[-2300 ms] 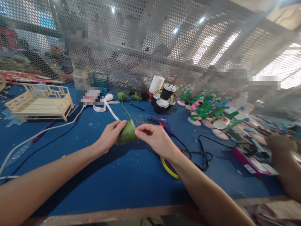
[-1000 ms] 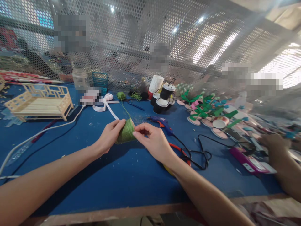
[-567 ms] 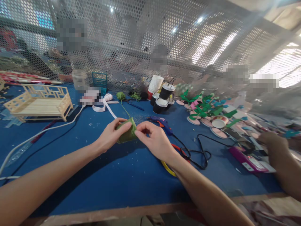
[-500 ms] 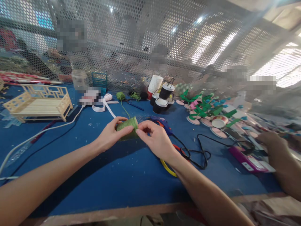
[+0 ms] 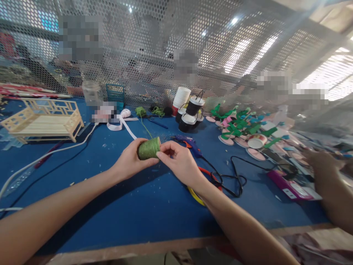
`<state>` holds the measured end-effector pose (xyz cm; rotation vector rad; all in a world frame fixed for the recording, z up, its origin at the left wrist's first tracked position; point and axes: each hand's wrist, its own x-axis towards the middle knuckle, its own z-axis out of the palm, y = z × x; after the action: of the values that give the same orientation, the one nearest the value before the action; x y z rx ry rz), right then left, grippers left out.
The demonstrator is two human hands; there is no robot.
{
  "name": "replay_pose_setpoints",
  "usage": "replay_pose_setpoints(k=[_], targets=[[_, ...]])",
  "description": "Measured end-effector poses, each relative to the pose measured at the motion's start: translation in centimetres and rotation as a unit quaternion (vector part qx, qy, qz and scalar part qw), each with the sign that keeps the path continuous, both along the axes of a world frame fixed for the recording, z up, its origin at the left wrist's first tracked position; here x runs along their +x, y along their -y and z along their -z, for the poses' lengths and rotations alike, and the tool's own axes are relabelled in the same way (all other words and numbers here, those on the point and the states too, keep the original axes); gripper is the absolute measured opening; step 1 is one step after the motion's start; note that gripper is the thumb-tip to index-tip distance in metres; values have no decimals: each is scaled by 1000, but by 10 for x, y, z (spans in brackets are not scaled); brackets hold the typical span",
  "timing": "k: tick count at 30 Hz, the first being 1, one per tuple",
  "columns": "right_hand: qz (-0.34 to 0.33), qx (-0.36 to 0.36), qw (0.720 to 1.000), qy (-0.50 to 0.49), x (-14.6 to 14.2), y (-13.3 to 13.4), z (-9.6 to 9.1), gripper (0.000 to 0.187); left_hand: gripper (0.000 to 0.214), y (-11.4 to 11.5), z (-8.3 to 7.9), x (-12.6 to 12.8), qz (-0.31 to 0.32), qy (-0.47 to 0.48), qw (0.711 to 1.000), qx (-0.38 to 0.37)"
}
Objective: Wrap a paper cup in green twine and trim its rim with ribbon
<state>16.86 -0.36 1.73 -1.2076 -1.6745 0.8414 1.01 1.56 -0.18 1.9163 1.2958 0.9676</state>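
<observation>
1. Beyond the far edge of the blue tabletop [image 5: 110, 213] stands a grey perforated screen [image 5: 154, 44], the largest thing in view.
2. Toward the far right corner spreads a heap of craft pieces [image 5: 234, 129], green shapes on pink discs; its outer part is blurred.
3. By the left edge stands a small pale wooden bench [image 5: 44, 125] with a railed back.
4. Over the middle, the left hand [image 5: 128, 158] curls partly closed around a green yarn-wrapped cylinder [image 5: 149, 148], fingers behind and thumb along the near side.
5. Opposite it, the right hand [image 5: 179, 162] is nearly closed, its thumb and forefinger pinching the cylinder's right rim.
6. Near the right edge, another person's hand [image 5: 324, 162] is too blurred to tell what it holds or how far open it is.
7. Close by that hand lies a purple power strip [image 5: 288, 188].
8. Near the far edge, black pails [image 5: 195, 107] stand beside stacked white cups [image 5: 182, 96].
9. Just past the right hand lies a blue glue gun [image 5: 193, 145].
10. Held between both hands, the cylinder tilts sideways above the centre of the tabletop.
11. Near the far edge sits a ball of green yarn [image 5: 140, 111], its thin strand [image 5: 146, 128] running to the cylinder.
</observation>
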Motion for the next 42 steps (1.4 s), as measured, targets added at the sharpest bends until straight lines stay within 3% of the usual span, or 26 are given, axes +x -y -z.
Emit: replay_pose_setpoints(k=[8,15,27,42], targets=[[-15,-45,999,-6,2,1,-3,18,57,1,-2,-1,6,2,1000,-20],[-18,-63,998,5,7,-2,-8,16,58,0,0,-1,14,-6,1000,-14],[36,-2,999,25,-3,-1,1,10,55,2,2,0,-6,-27,999,19],[8,-4,1000,-10,0,-5,2,16,54,1,1,0,-1,7,1000,-2]])
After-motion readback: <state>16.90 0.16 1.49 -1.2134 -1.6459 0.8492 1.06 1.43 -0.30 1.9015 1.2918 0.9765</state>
